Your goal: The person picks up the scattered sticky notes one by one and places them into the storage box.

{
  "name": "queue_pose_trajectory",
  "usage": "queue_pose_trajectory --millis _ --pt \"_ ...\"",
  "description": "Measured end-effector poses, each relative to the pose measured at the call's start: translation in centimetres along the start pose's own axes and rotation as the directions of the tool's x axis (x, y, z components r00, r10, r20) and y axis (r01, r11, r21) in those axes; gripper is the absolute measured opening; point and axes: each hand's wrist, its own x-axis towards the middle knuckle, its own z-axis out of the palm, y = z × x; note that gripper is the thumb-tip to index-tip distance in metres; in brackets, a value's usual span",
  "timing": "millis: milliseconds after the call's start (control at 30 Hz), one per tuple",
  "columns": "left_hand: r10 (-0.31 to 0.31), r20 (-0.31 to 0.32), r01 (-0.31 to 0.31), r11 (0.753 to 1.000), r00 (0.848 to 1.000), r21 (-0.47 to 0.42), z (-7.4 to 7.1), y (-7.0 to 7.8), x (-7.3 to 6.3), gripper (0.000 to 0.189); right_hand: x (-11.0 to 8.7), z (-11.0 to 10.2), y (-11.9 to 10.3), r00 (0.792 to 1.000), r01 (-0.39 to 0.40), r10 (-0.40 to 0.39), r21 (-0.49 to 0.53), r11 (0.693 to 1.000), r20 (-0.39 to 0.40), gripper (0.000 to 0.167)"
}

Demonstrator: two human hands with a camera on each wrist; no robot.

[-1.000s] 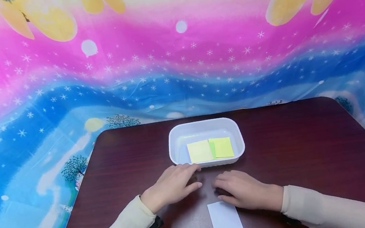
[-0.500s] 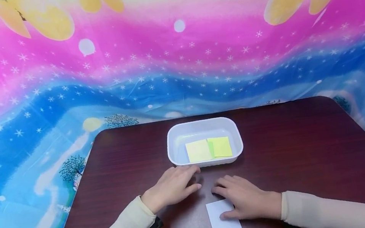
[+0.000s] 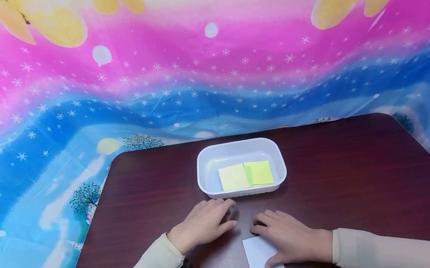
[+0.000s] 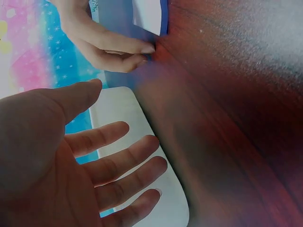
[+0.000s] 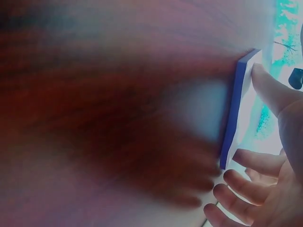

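A square white note pad [image 3: 255, 255] lies flat on the table in front of the person; its side looks blue in the right wrist view. Over it is the right hand [image 3: 296, 239], thumb on the pad's near right part and fingers spread towards its far edge. The right wrist view has that thumb [image 5: 272, 90] against one end of the pad and the index finger close to the other end. The left hand [image 3: 202, 224] holds nothing. Its loosely bent fingers are just in front of the white tray [image 3: 243, 192], and the left wrist view shows its palm bare.
Inside the tray lie a pale yellow note pad [image 3: 234, 177] and a brighter yellow one [image 3: 262, 173], with a green strip [image 3: 249, 177] showing between them. The dark wooden table [image 3: 346, 171] ends at a printed cloth backdrop [image 3: 207, 71].
The right hand has come nearer the person, from the pad's far corner to over the pad, thumb now on its near part. The left hand has drawn slightly back from the tray.
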Motion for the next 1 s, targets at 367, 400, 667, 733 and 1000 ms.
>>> queue_pose_trajectory --millis 367,400,667,733,1000 --pt "0.003 -0.001 -0.003 1.000 1.000 -0.009 0.38 -0.09 -0.12 0.036 0.19 0.26 -0.29 1.000 -0.010 0.011 0.055 0.998 -0.018 0.067" --pt "0.001 0.001 -0.001 1.000 1.000 -0.012 0.37 -0.09 -0.12 0.036 0.21 0.27 -0.31 1.000 -0.012 0.013 0.064 0.998 -0.018 0.067" --pt "-0.007 0.016 0.007 1.000 1.000 -0.023 0.35 -0.09 -0.08 0.034 0.28 0.19 -0.41 1.000 -0.007 0.010 0.108 0.994 -0.025 0.066" --pt "-0.005 0.015 0.005 1.000 1.000 -0.022 0.36 -0.09 -0.08 0.034 0.32 0.17 -0.32 1.000 0.006 -0.002 0.118 0.993 -0.028 0.066" --pt "0.012 0.003 -0.012 1.000 1.000 -0.006 0.18 -0.01 -0.06 0.035 0.23 0.33 0.39 0.996 0.075 -0.064 0.216 0.974 -0.055 0.043"
